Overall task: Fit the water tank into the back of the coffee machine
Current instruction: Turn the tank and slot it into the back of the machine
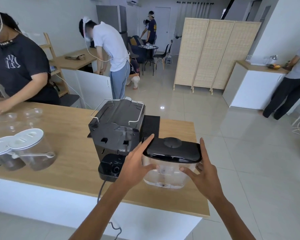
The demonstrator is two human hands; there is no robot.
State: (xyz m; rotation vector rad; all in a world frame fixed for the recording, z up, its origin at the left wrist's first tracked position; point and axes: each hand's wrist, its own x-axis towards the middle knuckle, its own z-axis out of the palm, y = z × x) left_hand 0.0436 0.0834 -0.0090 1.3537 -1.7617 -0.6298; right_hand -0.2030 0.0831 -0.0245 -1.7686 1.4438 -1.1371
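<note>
While I steady the water tank (170, 163) above the desk (73, 149), my left grip (137, 163) and right grip (206, 172) both clasp its clear walls under the black lid (173, 150). It hangs just right of the coffee machine (117, 129), not yet seated; lowering it level onto the rear base should seat it. Beyond, lidded jars (31, 151) stand well clear.
</note>
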